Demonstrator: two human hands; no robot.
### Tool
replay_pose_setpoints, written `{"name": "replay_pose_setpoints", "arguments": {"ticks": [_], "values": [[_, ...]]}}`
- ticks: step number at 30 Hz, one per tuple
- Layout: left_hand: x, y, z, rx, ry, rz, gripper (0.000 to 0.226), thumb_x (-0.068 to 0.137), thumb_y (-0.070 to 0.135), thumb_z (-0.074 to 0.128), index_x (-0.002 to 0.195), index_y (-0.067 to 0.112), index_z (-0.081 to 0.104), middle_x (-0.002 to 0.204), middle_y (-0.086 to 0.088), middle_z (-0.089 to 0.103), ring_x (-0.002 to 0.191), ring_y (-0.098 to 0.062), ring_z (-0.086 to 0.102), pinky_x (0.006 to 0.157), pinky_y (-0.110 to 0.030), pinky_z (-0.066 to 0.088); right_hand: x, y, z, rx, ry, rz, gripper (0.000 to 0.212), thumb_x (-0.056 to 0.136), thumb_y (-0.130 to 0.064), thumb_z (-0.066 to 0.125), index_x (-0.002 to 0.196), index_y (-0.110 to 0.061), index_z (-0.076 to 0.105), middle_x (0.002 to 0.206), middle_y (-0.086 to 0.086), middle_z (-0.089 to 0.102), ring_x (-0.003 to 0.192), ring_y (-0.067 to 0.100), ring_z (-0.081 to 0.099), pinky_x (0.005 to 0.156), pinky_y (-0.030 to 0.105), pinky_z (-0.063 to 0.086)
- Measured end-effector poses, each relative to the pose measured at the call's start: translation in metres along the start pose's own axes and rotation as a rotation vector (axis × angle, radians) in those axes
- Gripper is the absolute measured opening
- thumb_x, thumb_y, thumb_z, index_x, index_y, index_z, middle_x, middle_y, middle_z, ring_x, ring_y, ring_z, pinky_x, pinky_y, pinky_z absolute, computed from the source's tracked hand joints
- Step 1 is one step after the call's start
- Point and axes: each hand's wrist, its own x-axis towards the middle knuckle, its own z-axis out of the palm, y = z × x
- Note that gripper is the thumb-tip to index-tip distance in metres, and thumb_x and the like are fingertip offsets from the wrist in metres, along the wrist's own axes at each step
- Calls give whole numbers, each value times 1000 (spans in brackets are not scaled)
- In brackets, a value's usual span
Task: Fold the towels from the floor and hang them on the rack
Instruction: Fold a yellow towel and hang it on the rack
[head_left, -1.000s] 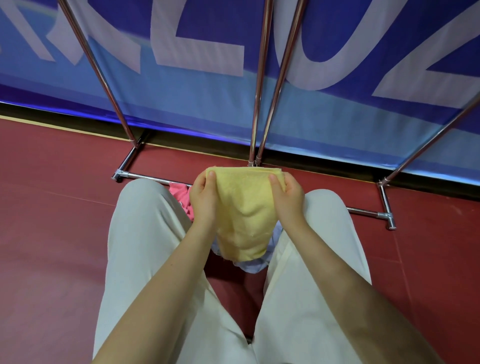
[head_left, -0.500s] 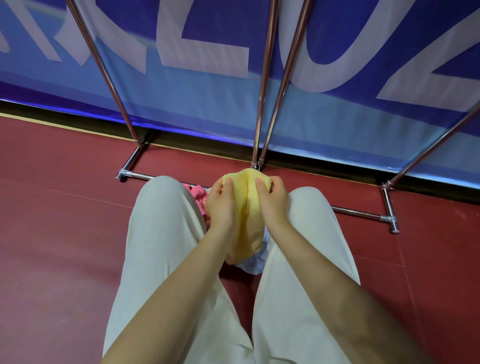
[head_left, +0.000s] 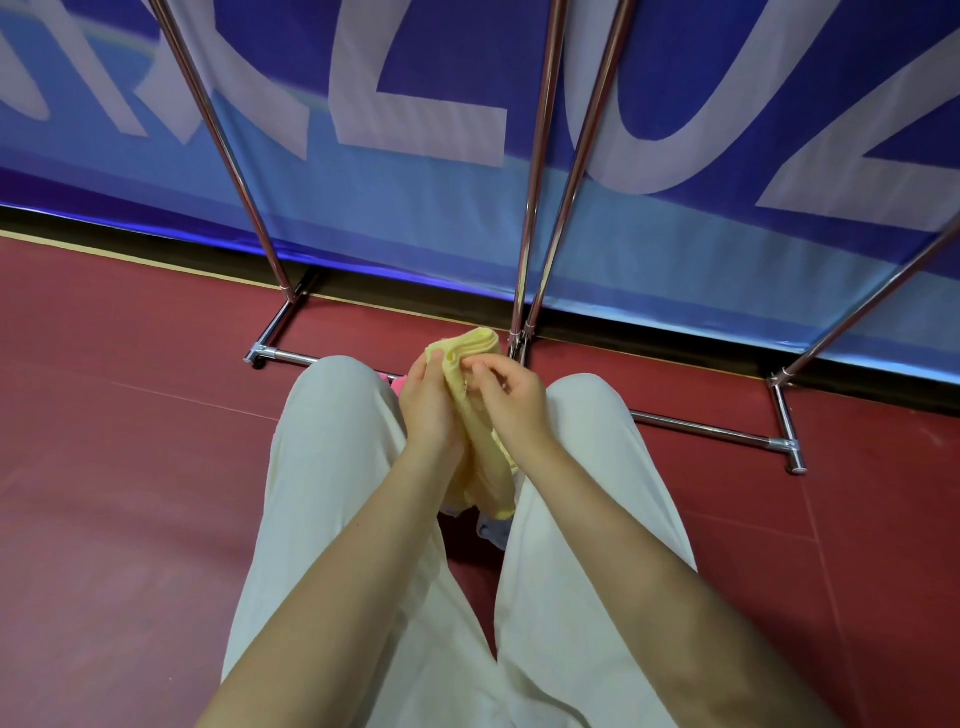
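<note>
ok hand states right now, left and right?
Left hand: closed, gripping the folded yellow towel at its top edge.
Right hand: fingers curled, pinching the same towel from the other side.

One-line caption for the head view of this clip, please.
Seated before the metal rack, both hands, left and right, pinch a folded yellow towel above the knees.

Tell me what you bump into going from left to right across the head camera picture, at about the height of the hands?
Red floor → left knee in pale trousers → pink towel → left hand → yellow towel → right hand → right knee → rack's floor bar.
</note>
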Motion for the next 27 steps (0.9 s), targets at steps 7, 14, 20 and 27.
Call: {"name": "replay_pose_setpoints", "arguments": {"ticks": [7,14,20,27], "values": [[2,5,-3,16,-101,43,22,97,17,50,96,10,70,87,-8,70,80,-17,66,74,-31,54,3,3,-3,-105,97,-32,50,80,-33,71,124,-29,48,116,-12,53,111,6,49,94,30,47],[2,0,2,60,-91,4,26,97,25,47,90,13,69,87,-7,65,88,-21,61,82,-38,50,9,9,-4,-126,98,180,33,79,-53,65,101,-31,55,99,-8,65,96,15,62,90,44,52],[-5,-15,7,171,-214,18,28,97,32,52,111,14,69,108,-6,71,103,-18,66,89,-33,54,11,13,-22,-63,169,227,24,86,-46,62,102,-29,58,95,-11,64,96,13,62,91,42,51],[-8,-24,0,211,-392,-249,34,94,25,58,116,0,64,111,-18,69,106,-29,66,92,-40,52,1,14,-47,11,113,212,10,97,-31,52,102,-23,54,88,-15,58,84,2,56,71,16,44]]}}
